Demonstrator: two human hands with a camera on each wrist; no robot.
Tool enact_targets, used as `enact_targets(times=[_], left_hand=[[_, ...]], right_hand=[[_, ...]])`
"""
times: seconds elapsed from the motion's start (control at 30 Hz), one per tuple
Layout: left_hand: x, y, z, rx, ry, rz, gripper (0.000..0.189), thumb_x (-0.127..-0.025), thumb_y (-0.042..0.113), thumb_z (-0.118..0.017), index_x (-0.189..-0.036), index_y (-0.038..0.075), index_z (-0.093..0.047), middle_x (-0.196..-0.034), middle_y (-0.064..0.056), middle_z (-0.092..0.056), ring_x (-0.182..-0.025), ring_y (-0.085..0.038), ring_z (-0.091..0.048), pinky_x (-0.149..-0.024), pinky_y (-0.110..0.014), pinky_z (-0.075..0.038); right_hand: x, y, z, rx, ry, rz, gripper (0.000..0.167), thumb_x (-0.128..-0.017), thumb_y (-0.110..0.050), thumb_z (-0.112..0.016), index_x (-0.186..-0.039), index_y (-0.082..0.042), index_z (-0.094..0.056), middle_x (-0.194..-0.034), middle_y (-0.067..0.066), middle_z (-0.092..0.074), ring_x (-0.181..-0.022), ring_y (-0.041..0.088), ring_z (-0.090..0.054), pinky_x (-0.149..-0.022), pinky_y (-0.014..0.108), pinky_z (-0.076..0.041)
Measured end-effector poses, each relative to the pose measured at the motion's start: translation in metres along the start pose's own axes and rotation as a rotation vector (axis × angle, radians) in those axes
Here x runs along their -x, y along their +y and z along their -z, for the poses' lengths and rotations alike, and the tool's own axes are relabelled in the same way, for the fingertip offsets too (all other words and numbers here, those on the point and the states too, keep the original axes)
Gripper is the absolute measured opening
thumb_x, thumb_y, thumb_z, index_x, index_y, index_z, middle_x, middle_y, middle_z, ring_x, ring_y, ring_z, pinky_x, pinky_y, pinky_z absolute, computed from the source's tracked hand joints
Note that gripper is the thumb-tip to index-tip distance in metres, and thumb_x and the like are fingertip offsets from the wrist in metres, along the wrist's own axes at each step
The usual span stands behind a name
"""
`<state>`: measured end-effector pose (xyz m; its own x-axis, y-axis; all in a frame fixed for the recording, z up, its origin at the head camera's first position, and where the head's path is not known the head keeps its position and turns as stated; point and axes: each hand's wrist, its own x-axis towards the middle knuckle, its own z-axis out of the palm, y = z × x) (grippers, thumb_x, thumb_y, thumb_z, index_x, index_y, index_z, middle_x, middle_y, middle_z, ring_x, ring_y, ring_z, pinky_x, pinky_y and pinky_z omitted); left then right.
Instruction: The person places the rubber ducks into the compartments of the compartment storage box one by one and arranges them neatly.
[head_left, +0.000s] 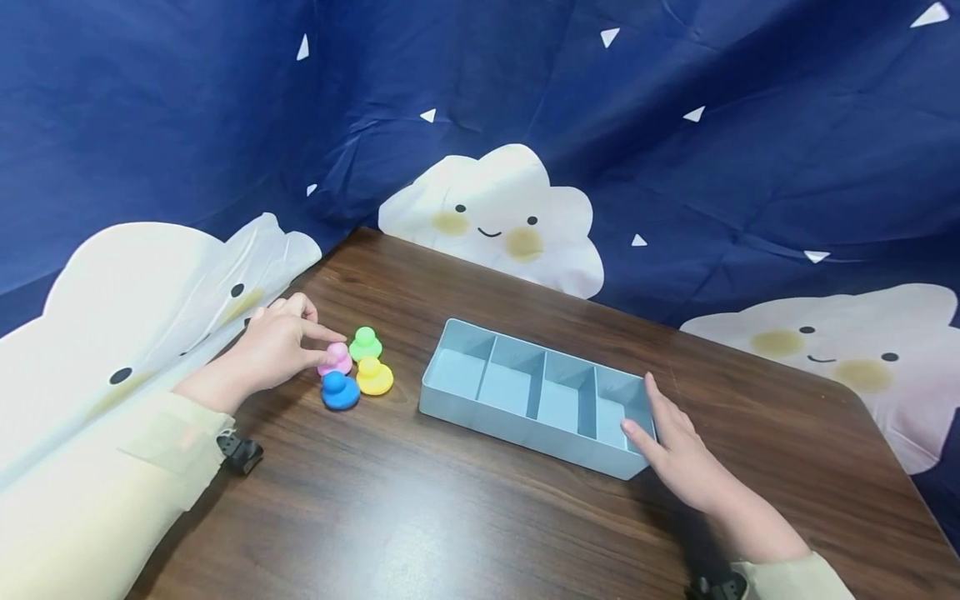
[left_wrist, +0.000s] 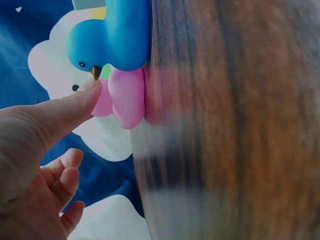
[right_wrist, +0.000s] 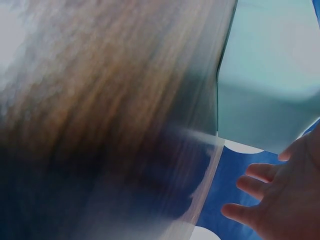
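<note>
My left hand [head_left: 273, 346] is at a small pink rubber duck [head_left: 339, 360], thumb and index finger pinching its head. In the left wrist view the thumb [left_wrist: 75, 107] lies against the pink duck [left_wrist: 129, 97], partly hidden by a blue rubber duck [left_wrist: 129, 35]. Close around it on the table stand a green duck [head_left: 366, 343] and a yellow duck [head_left: 375, 377]. My right hand [head_left: 686, 454] rests at the right end of a light blue divided box [head_left: 525, 427], fingers fairly straight and thumb over the rim. The right wrist view shows several loosely extended fingers beside the box wall.
The dark wooden table [head_left: 420, 517] bears the box to the right of the ducks. Dividers split the box into several compartments. A blue curtain [head_left: 480, 75] with cloud prints hangs behind the table and along its left side.
</note>
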<state>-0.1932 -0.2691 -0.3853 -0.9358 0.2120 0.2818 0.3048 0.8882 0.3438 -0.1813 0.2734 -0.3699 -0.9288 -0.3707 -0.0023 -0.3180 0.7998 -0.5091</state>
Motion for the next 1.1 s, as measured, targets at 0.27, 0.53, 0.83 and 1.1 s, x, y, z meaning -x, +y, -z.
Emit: enact_targets(times=[0.27,0.53,0.83,1.1], left_hand=[[0.000,0.003,0.000,-0.002,0.023,-0.030,0.024,-0.079,0.029,-0.084,-0.099,0.016,-0.081,-0.090,-0.003,-0.042,-0.086,-0.022,-0.039,-0.073,-0.041,-0.027],[0.000,0.004,0.003,-0.003,0.045,-0.031,0.023,-0.080,0.030,-0.084,-0.098,0.017,-0.081,-0.089,-0.003,-0.041,-0.085,-0.022,-0.039,-0.073,-0.041,-0.025],[-0.003,0.004,0.017,-0.004,0.129,-0.054,0.024,-0.078,0.029,-0.086,-0.097,0.015,-0.081,-0.086,-0.002,-0.040,-0.085,-0.021,-0.041,-0.073,-0.043,-0.025],[-0.006,0.018,0.029,0.009,0.138,-0.075,0.025,-0.076,0.033,-0.087,-0.097,0.020,-0.082,-0.088,-0.001,-0.041,-0.084,-0.019,-0.041,-0.072,-0.042,-0.027]], right_hand=[[-0.001,0.001,-0.001,-0.002,-0.002,0.001,0.083,-0.104,-0.040,-0.048,-0.157,-0.006,0.006,-0.159,0.030,-0.006,-0.140,0.055,-0.009,-0.102,0.073,-0.014],[-0.001,0.001,-0.001,-0.008,-0.011,0.009,0.083,-0.104,-0.040,-0.047,-0.157,-0.005,0.006,-0.158,0.031,-0.006,-0.140,0.056,-0.009,-0.102,0.073,-0.013],[-0.002,0.002,0.002,-0.048,-0.066,-0.008,0.086,-0.104,-0.037,-0.049,-0.156,-0.005,0.011,-0.160,0.029,0.002,-0.140,0.057,-0.002,-0.101,0.074,-0.010],[-0.003,0.002,0.003,-0.044,-0.079,0.002,0.086,-0.104,-0.038,-0.048,-0.155,-0.005,0.013,-0.159,0.029,0.003,-0.139,0.058,-0.002,-0.101,0.075,-0.010]])
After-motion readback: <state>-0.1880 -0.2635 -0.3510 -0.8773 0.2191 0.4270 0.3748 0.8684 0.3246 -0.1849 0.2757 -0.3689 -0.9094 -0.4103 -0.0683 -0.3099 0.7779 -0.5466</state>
